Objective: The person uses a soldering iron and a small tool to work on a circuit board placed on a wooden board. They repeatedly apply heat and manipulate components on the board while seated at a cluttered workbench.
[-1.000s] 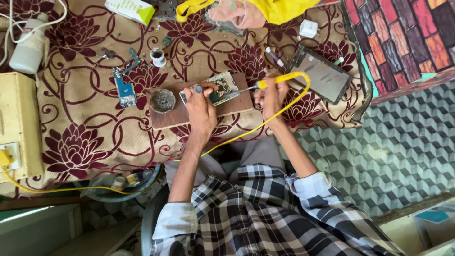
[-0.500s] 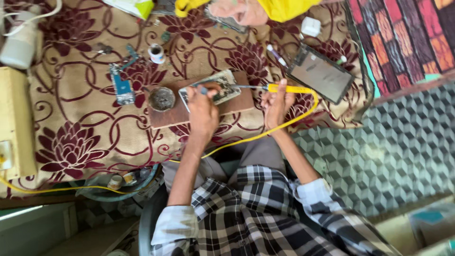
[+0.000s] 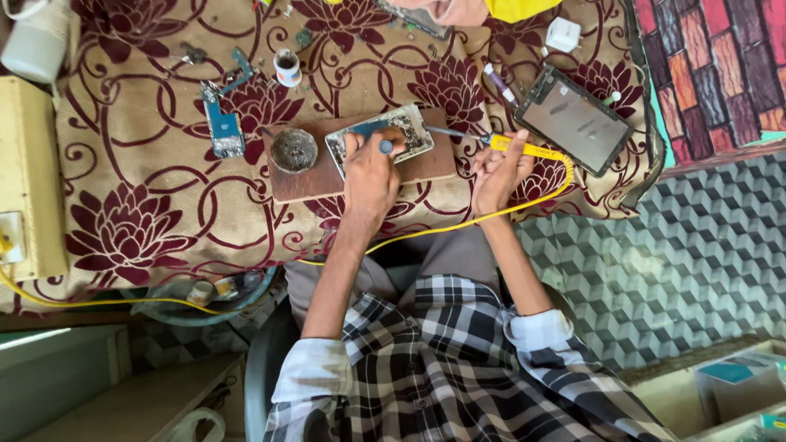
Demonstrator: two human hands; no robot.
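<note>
Presently, the left hand rests at the centre of the frame on an opened phone chassis, fingers curled down against it and pinning it in place; a small dark round part sits at the fingertips, though whether it is pinched or merely touched cannot be told. The chassis lies flat on a brown wooden board, just right of a round metal dish that stands on the same board.

The right hand, right of centre, is closed around the yellow handle of a soldering iron. The iron's tip points left toward the chassis edge; contact cannot be confirmed. A yellow cord runs from the handle down across the table edge.

The board sits on a floral maroon-and-cream tablecloth. In the upper left lie a blue circuit board and a small white pot. In the upper right, well apart from the board, a dark tablet screen lies tilted, with a white charger block above it. A cream-coloured box occupies the left edge.
</note>
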